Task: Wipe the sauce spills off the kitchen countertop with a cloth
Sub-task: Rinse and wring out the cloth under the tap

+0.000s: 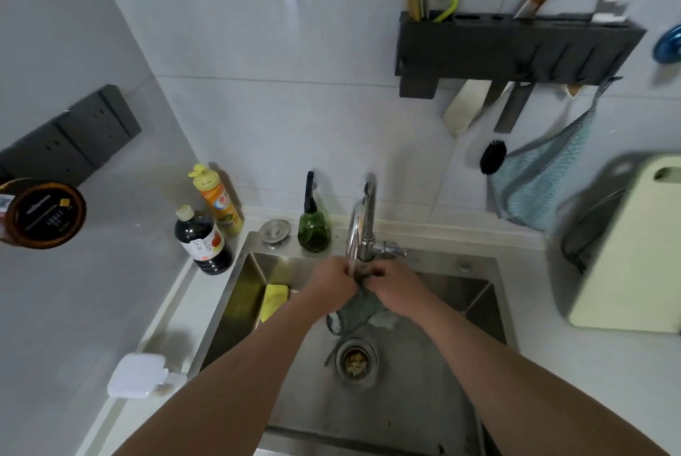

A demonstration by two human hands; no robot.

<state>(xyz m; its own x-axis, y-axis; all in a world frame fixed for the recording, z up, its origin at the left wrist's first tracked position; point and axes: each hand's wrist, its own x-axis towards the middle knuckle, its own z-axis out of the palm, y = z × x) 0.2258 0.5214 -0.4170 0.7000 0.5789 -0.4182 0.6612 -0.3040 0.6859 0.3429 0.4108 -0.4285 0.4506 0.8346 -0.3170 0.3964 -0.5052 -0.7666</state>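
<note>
A grey-green cloth (359,310) hangs over the steel sink (405,404), bunched at its top under the chrome tap (363,223), where a thin stream of water runs. My left hand (331,284) grips the cloth's upper left part. My right hand (396,288) grips its upper right part, close beside the left. The cloth's lower end dangles above the drain (356,361). The white countertop (589,363) shows to the right of the sink and in a narrow strip on the left.
A dark sauce bottle (202,243), a yellow detergent bottle (217,199) and a green pump bottle (313,227) stand behind the sink. A yellow sponge (273,301) sits in its left corner. A pale cutting board (630,249) stands right; a white box (136,374) lies left.
</note>
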